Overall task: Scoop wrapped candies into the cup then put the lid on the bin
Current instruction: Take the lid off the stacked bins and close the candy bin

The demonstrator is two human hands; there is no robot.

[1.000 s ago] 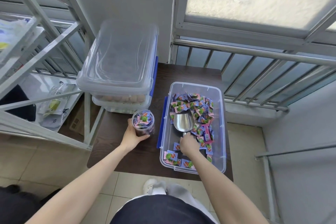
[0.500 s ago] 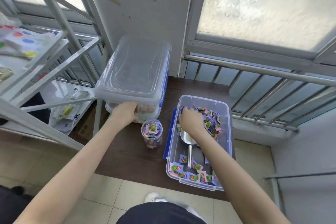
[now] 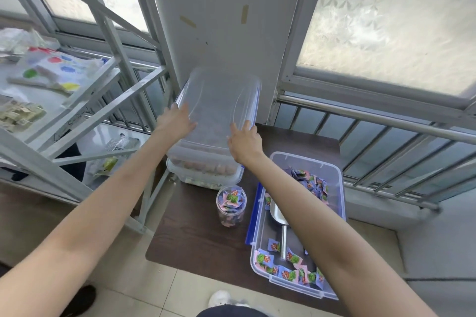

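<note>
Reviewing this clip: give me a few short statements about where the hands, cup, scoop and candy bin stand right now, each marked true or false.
1. Both hands are on the clear lid atop the stacked containers. True: the left hand and right hand each touch it.
2. The cup is empty. False: it holds wrapped candies.
3. The metal scoop lies inside the open candy bin. True.
4. The candy bin already has its lid on. False: it is open, candies exposed.
5. The cup stands inside the bin. False: it stands on the dark table, left of the bin.
</note>
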